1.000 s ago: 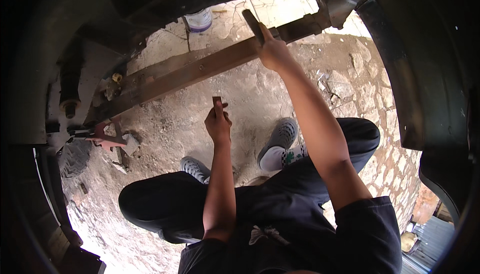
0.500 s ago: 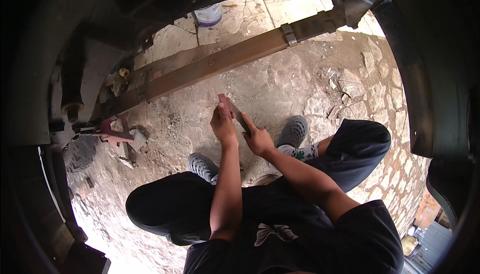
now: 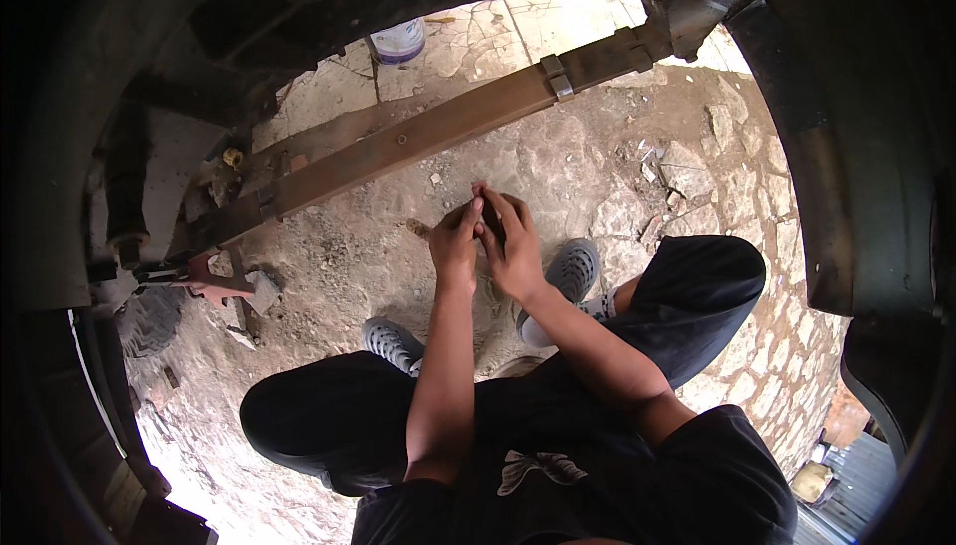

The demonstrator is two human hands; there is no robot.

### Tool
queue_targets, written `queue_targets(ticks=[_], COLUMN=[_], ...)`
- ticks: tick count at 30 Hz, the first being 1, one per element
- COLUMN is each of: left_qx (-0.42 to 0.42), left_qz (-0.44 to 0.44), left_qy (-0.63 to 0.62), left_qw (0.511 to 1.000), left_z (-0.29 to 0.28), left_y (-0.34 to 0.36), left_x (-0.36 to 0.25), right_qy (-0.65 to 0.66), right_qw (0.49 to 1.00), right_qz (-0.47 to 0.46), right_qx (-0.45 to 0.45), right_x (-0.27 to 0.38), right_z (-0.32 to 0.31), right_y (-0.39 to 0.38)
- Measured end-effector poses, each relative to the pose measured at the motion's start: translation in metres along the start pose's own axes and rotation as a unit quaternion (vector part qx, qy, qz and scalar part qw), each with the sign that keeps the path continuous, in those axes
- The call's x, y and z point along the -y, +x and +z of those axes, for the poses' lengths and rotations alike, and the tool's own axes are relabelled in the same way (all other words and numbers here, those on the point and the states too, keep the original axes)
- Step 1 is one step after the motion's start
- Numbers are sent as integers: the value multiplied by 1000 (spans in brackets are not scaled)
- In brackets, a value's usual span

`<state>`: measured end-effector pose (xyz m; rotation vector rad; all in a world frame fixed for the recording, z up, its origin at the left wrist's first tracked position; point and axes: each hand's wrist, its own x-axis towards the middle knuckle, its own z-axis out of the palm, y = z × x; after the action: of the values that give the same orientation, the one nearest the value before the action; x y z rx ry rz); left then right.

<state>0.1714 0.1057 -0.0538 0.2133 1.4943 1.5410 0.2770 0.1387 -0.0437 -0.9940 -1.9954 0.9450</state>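
Observation:
My left hand (image 3: 457,246) and my right hand (image 3: 514,249) meet in front of me, low over the dirt ground. Between their fingertips a small reddish piece (image 3: 478,188) sticks out at the top. Both hands are closed around it, and the fingers cover most of its body. A short brownish object (image 3: 418,229) shows just left of my left hand; whether it lies on the ground or is held I cannot tell. The flat grey strip-like tool is not visible now.
A long rusty leaf spring (image 3: 398,147) with metal clamps crosses ahead of my hands. Dark vehicle bodywork (image 3: 832,187) arches around me. At left are a red metal stand (image 3: 217,281) and a tyre (image 3: 151,321). A white bucket (image 3: 400,42) stands beyond the spring.
My right hand has come up against my left, and their fingers now close together on the reddish piece. The grey flat tool has gone from sight. The view has shifted slightly.

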Motion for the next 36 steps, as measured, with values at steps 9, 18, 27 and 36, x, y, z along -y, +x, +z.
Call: queue_targets(ticks=[9,18,27,36], left_qx=[4,-180,-141,-115], left_qz=[241,444,330,272], left_qy=[406,518,592,581], left_qw=[881,709,721,758], left_z=[14,-55,-58,-43], left_y=[63,134,154,144], left_x=[-64,-96,-101,-110], right_qy=[-200,-492,-388,-293], right_qw=[978,865,905,933], right_qz=[-53,58,28,73], right_qx=[17,85,174,194], right_x=[-3,-20,-13,11], right_z=[-70,-61,-38,34], right_y=[118,153,143,130])
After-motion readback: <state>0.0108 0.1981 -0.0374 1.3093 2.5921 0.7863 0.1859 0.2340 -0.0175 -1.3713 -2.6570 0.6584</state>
